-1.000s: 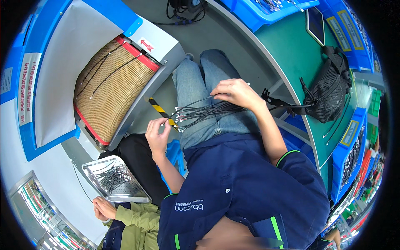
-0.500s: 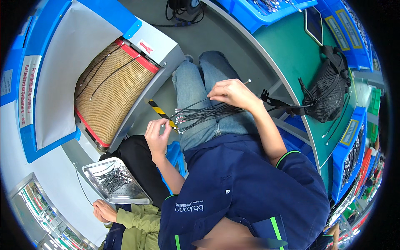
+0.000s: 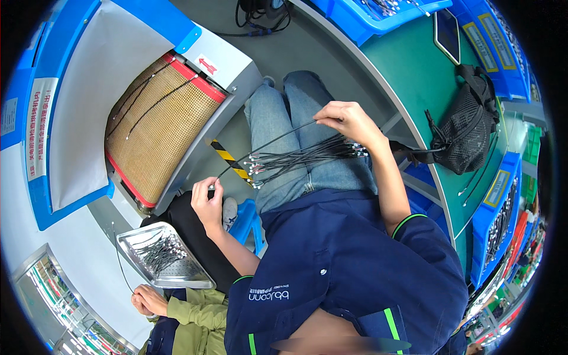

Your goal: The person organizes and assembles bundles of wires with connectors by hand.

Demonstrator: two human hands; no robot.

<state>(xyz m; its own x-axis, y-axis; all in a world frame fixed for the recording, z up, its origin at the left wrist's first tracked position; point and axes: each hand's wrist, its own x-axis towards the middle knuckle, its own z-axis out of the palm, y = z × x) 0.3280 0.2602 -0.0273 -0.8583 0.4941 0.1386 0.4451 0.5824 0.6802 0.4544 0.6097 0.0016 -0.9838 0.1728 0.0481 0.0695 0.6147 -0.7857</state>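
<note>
A thin black cable is stretched between my two hands, slanting over my lap. My left hand pinches its lower left end. The upper right end is pinched by my right hand, held above my thigh. Beneath it a bundle of black cables with small white connectors lies across my jeans, apart from the hands.
At left is a mesh conveyor belt carrying several cables. A metal tray of cables stands near a co-worker's hands, which hold one cable. On the right, a green table bears a black mesh bag and blue bins.
My left hand has moved down and left, and my right hand slightly up and right. One cable is now drawn clear of the bundle between them.
</note>
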